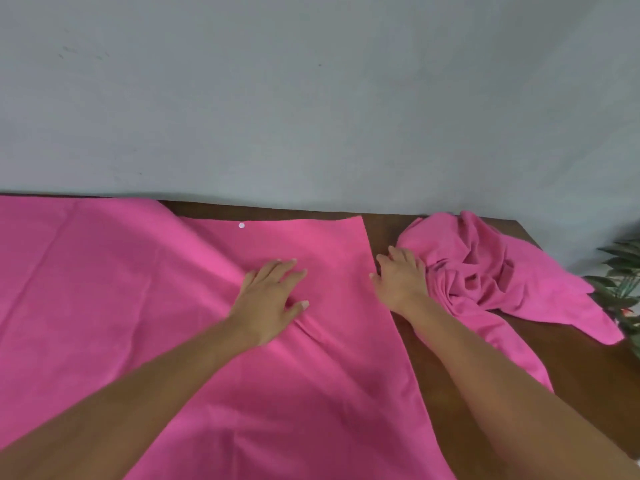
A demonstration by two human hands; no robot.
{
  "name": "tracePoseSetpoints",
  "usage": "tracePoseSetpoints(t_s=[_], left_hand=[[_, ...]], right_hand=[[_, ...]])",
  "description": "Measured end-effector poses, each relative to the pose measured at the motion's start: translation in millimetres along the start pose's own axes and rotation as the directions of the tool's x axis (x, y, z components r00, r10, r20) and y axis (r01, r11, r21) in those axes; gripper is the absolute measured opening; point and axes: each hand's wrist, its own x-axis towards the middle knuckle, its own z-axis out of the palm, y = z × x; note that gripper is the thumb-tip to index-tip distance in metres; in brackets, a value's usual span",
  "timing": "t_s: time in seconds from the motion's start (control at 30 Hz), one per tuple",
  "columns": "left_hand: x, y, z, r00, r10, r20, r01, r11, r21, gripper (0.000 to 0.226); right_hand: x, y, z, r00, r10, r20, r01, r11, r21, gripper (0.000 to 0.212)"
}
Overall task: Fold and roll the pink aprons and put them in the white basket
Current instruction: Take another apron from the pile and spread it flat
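A large pink apron (pixel 138 289) lies spread flat over the brown table (pixel 581 368), with a small white button (pixel 241 225) near its far edge. My left hand (pixel 273 296) presses flat on the cloth with fingers straight and spread. My right hand (pixel 400 275) rests with straight fingers at the apron's right edge, touching the table beside it. A second pink apron (pixel 485 271) sits crumpled in a heap just right of my right hand. The white basket is not in view.
A grey wall (pixel 311 98) rises directly behind the table's far edge. Green plant leaves (pixel 623 278) poke in at the right edge, past the table's corner. Bare brown wood shows between the two aprons and at the front right.
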Motion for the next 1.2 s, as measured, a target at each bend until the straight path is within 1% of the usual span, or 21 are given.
tracePoseSetpoints(t_s=[0.07,0.1,0.2,0.27,0.33,0.43,0.63,0.73,0.83,0.93,1.03,1.1,1.2], left_hand=[[22,13,11,0.998,-0.019,0.063,0.016,0.999,0.036,0.068],[32,18,14,0.994,-0.034,0.103,0.028,0.998,0.058,0.069],[60,25,23,0.968,-0.112,0.227,0.069,0.979,0.190,0.080],[75,21,25,0.948,-0.168,0.270,0.090,0.956,0.280,0.086],[87,17,25,0.940,-0.200,0.278,0.113,0.947,0.302,0.089],[106,15,27,0.942,-0.195,0.274,0.106,0.946,0.306,0.089],[135,18,33,0.944,-0.181,0.275,0.094,0.949,0.302,0.089],[143,16,30,0.947,-0.164,0.277,0.074,0.948,0.309,0.090],[144,13,27,0.953,-0.140,0.268,0.052,0.948,0.313,0.087],[134,11,23,0.964,-0.097,0.246,0.025,0.959,0.282,0.085],[118,9,20,0.969,-0.053,0.241,-0.008,0.969,0.247,0.082],[105,6,17,0.971,-0.018,0.238,-0.038,0.972,0.231,0.080],[89,2,14,0.972,0.043,0.230,-0.091,0.975,0.203,0.077]], right_hand=[[5,16,14,0.999,0.011,0.039,-0.008,0.997,-0.078,0.053],[6,24,22,0.998,0.016,0.057,-0.010,0.994,-0.106,0.054],[11,55,40,0.995,0.038,0.095,-0.022,0.987,-0.157,0.056],[16,80,48,0.994,0.060,0.089,-0.045,0.987,-0.157,0.055],[20,107,53,0.992,0.094,0.083,-0.081,0.986,-0.143,0.055],[25,142,59,0.986,0.126,0.105,-0.114,0.987,-0.114,0.055],[31,168,61,0.986,0.123,0.113,-0.110,0.987,-0.115,0.056],[32,166,59,0.987,0.127,0.098,-0.116,0.987,-0.109,0.057],[27,151,54,0.995,0.097,0.011,-0.096,0.993,-0.074,0.058],[11,123,52,0.997,0.023,-0.078,-0.019,0.998,0.062,0.056],[-14,90,57,0.992,-0.066,-0.107,0.086,0.977,0.195,0.054],[-37,68,61,0.988,-0.126,-0.085,0.143,0.957,0.252,0.061],[-78,42,68,0.986,-0.162,-0.048,0.169,0.944,0.285,0.082]])
